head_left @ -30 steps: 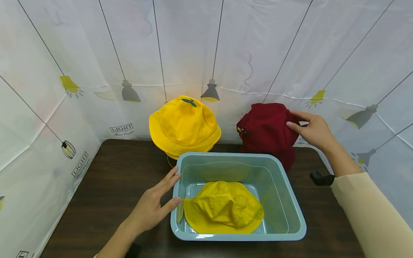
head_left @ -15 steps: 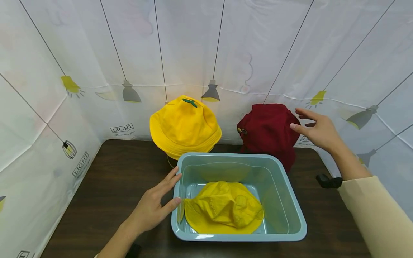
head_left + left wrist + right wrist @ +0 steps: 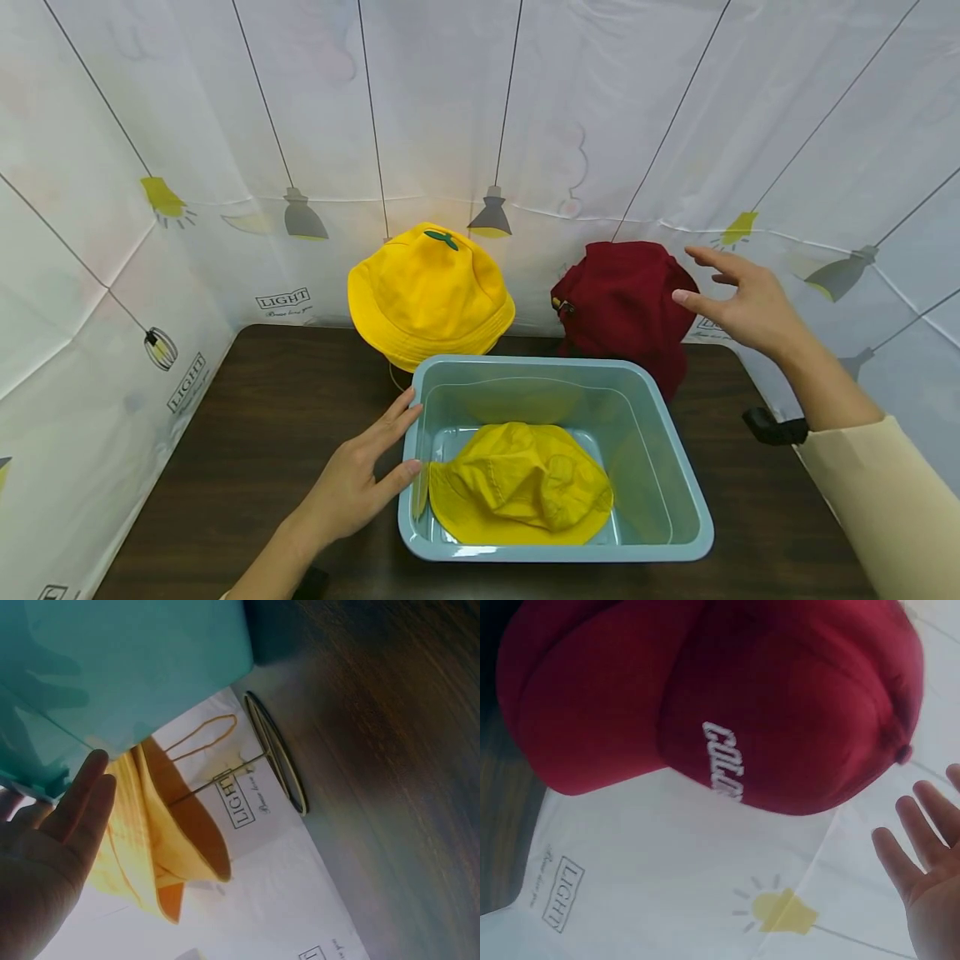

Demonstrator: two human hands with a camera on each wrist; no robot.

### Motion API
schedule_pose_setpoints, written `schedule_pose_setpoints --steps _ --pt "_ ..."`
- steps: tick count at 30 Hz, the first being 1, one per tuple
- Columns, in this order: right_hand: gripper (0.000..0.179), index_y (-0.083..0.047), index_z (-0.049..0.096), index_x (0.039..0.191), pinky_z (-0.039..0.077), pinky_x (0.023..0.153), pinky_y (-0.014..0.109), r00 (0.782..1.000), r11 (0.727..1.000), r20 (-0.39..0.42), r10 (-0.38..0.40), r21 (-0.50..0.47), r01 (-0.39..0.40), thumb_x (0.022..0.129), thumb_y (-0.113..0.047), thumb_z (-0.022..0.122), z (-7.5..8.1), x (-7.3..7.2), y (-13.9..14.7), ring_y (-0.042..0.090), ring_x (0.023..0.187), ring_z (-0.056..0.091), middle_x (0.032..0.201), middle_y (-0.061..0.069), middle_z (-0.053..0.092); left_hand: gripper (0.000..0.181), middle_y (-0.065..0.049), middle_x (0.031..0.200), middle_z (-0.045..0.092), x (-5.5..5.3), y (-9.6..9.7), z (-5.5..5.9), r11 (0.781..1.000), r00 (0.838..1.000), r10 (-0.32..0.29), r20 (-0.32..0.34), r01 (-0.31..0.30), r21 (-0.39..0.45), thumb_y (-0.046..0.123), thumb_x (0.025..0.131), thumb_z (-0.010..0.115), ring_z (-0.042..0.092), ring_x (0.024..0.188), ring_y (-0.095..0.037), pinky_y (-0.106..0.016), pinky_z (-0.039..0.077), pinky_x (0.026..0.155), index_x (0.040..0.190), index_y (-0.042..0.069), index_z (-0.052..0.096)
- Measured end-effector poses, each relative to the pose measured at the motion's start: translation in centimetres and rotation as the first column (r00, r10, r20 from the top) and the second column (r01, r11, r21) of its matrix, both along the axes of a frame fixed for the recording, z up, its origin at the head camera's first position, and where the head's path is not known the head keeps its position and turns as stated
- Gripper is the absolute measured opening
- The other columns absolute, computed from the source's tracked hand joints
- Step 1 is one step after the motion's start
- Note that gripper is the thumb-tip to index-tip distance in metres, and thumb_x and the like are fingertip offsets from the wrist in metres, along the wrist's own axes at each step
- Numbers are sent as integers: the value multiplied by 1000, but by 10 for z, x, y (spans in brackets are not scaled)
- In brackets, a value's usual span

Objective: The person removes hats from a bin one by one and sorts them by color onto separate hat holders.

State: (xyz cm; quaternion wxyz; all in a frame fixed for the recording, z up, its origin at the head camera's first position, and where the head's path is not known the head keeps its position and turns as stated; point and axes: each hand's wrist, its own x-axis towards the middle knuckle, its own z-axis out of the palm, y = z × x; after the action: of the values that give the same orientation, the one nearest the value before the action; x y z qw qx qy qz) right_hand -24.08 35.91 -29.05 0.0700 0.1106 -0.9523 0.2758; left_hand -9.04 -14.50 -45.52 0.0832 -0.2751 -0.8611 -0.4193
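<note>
Currently, the blue bin is being touched at its left rim by the left hand, its fingers lying straight, nothing being pinched. Beyond the bin's far right corner, the red cap is being flanked by the right hand, whose fingers are being held spread; whether the thumb is touching cloth cannot be told. For a clean hold, a soft pinch at the crown is probably being called for, the bin being steadied meanwhile. Inside the bin, a crumpled yellow hat is being contained; behind its far left corner, a leaf-trimmed hat is being propped by a metal stand.
</note>
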Motion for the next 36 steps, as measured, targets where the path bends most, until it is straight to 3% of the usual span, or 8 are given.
schedule_pose_setpoints --steps 9,13,24,36 --pt "77 -17 45 161 28 112 78 993 995 -61 99 6 -99 93 -29 80 8 11 -21 47 149 33 164 16 40 63 -2 171 30 1 1 -4 1000 1000 3 -16 -3 4 24 104 67 45 147 -30 -57 44 110 162 15 42" --pt "76 -12 51 156 29 113 76 978 986 -128 167 23 -165 88 -21 85 8 17 -32 42 149 36 162 14 44 64 -1 171 29 2 1 -3 1000 1000 7 -4 -7 6 24 104 67 44 148 -29 -57 43 111 162 15 42" --pt "85 -14 58 151 36 110 73 903 934 -238 357 85 -346 73 -13 93 9 37 -59 38 141 44 158 11 50 64 0 172 28 1 0 -2 1000 1000 3 -7 -3 8 24 104 66 43 149 -28 -56 43 111 162 16 41" --pt "82 -11 61 147 44 105 71 826 851 -212 522 195 -488 73 -22 95 2 55 -90 33 141 45 155 9 52 64 0 172 27 1 1 0 1000 1000 -2 -9 2 2 24 104 66 42 149 -29 -57 42 112 162 15 41"
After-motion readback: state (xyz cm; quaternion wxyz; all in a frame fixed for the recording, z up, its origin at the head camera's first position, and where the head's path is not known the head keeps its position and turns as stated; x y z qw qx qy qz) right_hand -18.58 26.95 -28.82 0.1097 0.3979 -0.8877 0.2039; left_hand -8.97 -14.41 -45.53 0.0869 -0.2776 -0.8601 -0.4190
